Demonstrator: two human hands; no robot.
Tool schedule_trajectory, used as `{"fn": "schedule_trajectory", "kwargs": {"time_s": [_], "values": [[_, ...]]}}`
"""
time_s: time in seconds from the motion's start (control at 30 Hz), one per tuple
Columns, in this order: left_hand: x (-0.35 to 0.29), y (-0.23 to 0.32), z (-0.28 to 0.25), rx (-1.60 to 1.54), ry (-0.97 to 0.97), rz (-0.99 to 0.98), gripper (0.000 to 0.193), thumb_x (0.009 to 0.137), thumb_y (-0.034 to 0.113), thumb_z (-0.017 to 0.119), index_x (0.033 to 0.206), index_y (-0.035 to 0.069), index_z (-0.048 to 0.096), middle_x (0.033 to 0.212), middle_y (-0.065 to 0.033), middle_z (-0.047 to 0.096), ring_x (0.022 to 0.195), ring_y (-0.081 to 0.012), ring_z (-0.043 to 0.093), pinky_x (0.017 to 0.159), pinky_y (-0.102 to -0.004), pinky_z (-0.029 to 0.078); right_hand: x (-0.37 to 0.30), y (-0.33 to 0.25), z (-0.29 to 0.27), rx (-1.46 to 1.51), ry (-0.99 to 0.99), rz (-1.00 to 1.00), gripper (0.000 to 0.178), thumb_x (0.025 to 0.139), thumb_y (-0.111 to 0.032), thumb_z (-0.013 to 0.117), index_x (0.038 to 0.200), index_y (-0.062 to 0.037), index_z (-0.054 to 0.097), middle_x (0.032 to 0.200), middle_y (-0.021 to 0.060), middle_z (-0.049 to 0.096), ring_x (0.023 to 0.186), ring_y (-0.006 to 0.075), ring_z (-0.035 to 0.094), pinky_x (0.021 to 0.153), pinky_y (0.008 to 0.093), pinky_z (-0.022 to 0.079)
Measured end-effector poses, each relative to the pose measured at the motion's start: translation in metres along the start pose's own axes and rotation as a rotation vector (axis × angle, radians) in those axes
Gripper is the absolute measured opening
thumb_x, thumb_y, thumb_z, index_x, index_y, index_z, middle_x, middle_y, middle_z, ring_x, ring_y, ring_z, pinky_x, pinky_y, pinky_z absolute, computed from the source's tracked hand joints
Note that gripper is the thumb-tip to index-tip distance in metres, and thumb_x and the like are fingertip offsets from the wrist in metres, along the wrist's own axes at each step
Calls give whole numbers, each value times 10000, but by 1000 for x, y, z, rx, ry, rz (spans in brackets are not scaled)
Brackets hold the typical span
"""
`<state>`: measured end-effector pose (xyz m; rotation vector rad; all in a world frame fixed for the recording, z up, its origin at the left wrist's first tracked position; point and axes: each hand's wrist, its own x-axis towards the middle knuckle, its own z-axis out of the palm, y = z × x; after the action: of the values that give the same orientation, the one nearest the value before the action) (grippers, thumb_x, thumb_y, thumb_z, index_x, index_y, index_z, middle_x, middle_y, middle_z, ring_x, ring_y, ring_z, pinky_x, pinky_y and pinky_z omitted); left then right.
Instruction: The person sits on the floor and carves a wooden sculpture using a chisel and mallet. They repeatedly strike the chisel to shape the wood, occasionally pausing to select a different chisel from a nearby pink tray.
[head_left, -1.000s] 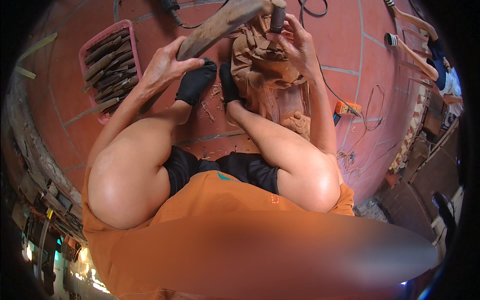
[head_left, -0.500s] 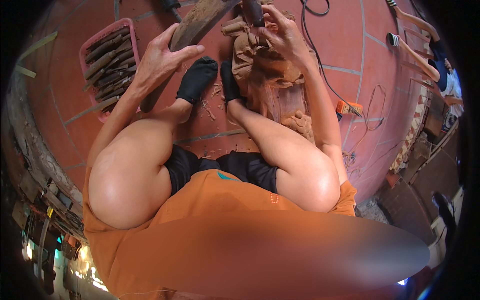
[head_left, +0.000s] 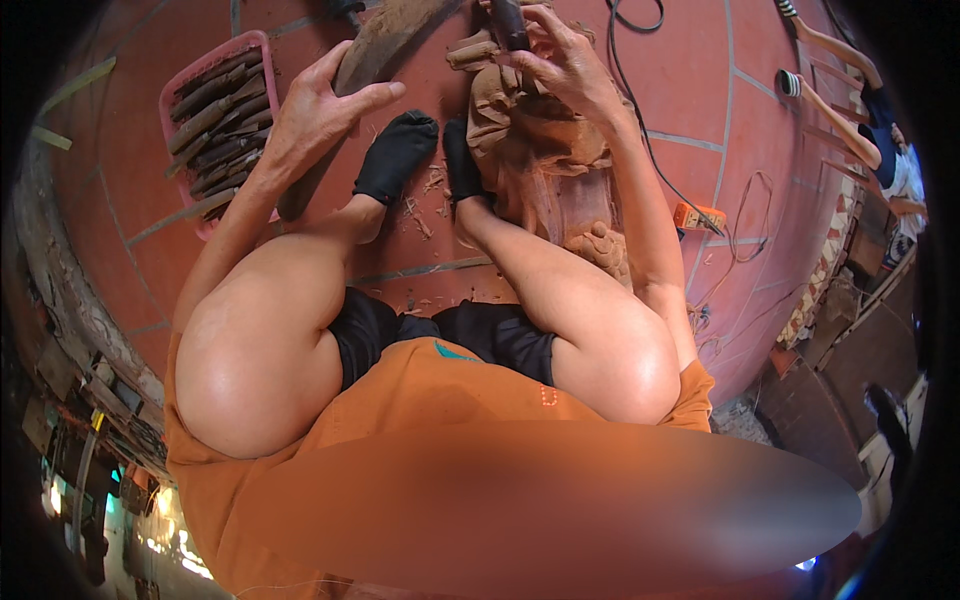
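Note:
My left hand (head_left: 318,112) is wrapped around a long, thick wooden mallet (head_left: 385,48), its thumb stretched along one side. The mallet's narrow end shows below my wrist, and its far end runs out of the top of the picture. Between the thumb and fingers of my right hand (head_left: 568,68) is a dark, round-handled chisel (head_left: 509,26); its blade is hidden. Under that hand a brown wood carving (head_left: 540,120) with deep folds lies on the floor, beside my right foot. A rounded, knobbly part of it is nearest to me.
A pink plastic basket (head_left: 166,120) filled with several dark wooden-handled tools stands at left. Wood shavings (head_left: 420,215) lie between my feet on the red tiles. A black cable (head_left: 640,140) leads to an orange power strip (head_left: 699,218). Another person (head_left: 868,145) is at far right.
My left hand and the mallet have shifted slightly upward and left. The chisel in my right hand has tilted a little; the carving stays where it was.

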<state>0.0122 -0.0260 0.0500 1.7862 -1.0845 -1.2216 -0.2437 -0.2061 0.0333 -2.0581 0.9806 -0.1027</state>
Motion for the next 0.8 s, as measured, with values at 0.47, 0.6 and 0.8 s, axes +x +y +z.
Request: {"fn": "schedule_trajectory", "kwargs": {"time_s": [0.47,0.6,0.8], "values": [[6,0,4,-47,-23,10,517,884,380,811,1247,53,645,819,-1,647,648,-80,584,569,-260,486,13,33,24,-140,32,-253,458,947,-273,739,1349,-129,575,1016,60,751,783,169,665,736,333,528],[5,-4,-5,44,-54,-15,505,891,376,806,1246,55,644,802,-3,627,662,-77,582,570,-260,485,12,31,24,-65,10,-182,460,937,-297,750,1329,-127,579,1018,57,751,785,197,671,728,349,529],[3,4,0,-111,54,51,540,881,362,822,1267,31,639,881,-14,671,656,-85,591,554,-259,495,6,23,24,-138,56,-275,479,927,-315,762,1329,-129,580,1024,62,751,779,221,680,717,360,536]]}}
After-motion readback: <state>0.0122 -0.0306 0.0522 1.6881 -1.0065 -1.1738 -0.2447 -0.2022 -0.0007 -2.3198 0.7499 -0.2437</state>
